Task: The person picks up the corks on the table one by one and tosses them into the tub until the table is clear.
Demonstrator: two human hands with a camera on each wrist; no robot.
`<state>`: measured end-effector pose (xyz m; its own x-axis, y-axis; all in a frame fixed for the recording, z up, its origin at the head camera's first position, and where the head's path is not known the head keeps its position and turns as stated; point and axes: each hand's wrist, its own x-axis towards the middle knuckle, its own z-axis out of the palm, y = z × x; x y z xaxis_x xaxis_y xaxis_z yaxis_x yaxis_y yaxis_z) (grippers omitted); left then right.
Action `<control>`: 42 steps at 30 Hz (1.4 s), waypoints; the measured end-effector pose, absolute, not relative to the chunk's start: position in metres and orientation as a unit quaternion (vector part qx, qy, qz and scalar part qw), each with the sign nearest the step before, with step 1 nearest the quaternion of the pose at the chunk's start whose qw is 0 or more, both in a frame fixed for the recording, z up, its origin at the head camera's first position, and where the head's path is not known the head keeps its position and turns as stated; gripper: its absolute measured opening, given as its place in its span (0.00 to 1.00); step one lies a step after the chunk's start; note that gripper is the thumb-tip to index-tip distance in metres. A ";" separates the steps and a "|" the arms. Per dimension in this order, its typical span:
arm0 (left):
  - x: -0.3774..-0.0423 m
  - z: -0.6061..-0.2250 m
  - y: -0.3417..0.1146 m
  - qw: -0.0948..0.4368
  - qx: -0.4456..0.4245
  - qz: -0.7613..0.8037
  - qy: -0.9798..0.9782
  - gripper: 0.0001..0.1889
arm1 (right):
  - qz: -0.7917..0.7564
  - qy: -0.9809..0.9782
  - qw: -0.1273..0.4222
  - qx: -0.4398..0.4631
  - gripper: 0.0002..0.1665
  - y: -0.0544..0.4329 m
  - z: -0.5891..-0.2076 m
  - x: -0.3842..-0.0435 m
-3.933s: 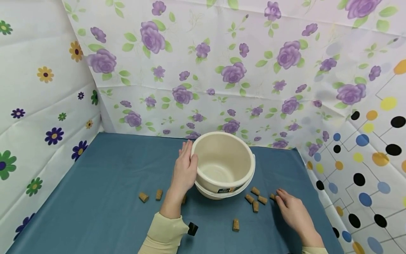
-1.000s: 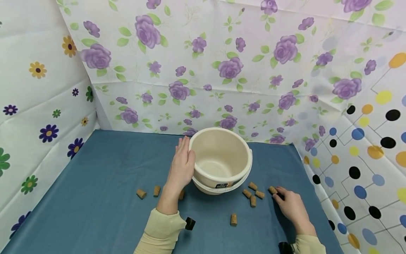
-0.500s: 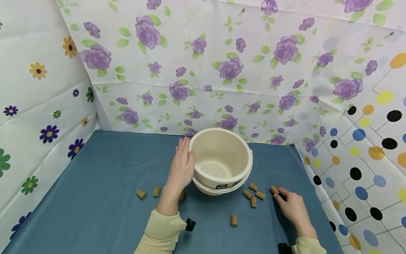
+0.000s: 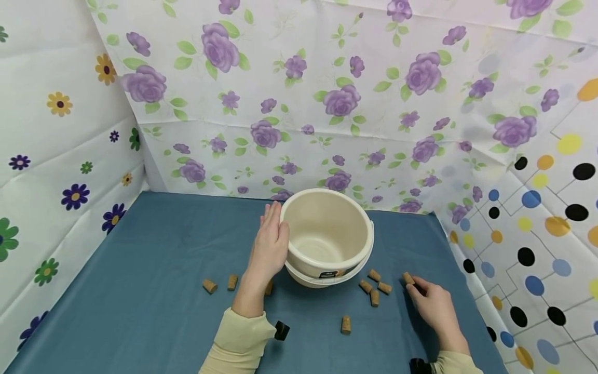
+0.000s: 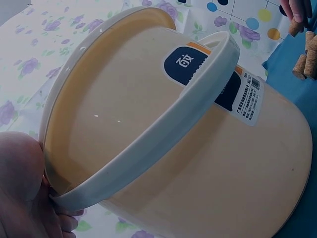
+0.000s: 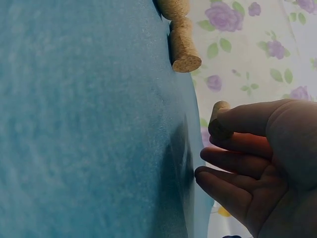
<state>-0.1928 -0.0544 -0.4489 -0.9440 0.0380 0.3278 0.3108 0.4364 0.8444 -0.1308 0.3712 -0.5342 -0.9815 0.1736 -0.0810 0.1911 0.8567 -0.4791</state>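
Observation:
A cream bucket (image 4: 329,228) with a white handle (image 5: 163,144) and a dark label (image 5: 184,64) stands on a blue cloth. My left hand (image 4: 268,244) rests against its left side at the rim, fingers straight along the outside and the thumb at the rim's edge. To the right of the bucket, my right hand (image 4: 434,306) pinches a cork (image 4: 408,278) between thumb and index finger. In the right wrist view this cork (image 6: 220,119) sits at the fingertips, and the other fingers are spread. No corks show on the visible part of the bucket's floor.
Several corks (image 4: 374,298) lie clustered right of the bucket, and one cork (image 4: 345,325) stands nearer the front. Left of it are two corks (image 4: 209,285) and one partly hidden by the left forearm. Patterned cloth walls (image 4: 299,104) enclose the back and sides.
My right hand has taken the cork between thumb and index finger, then turned it slightly and shifted a little right. My left hand and the bucket hold their place; the view tilted slightly.

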 end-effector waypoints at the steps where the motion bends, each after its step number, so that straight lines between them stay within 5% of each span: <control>1: -0.193 -0.449 -0.054 0.131 -0.105 -0.521 -0.837 0.30 | -0.251 0.963 0.018 0.097 0.34 0.371 -0.533 -0.131; 25: -0.202 -0.443 -0.057 0.131 -0.107 -0.518 -0.838 0.30 | -0.325 0.940 -0.057 0.084 0.41 0.342 -0.481 -0.127; 35: -0.189 -0.450 -0.057 0.120 -0.103 -0.522 -0.838 0.30 | -0.382 0.915 -0.074 0.107 0.41 0.317 -0.459 -0.115; 42: -0.191 -0.450 -0.057 0.125 -0.108 -0.517 -0.840 0.30 | -0.412 0.897 -0.135 0.084 0.35 0.297 -0.442 -0.114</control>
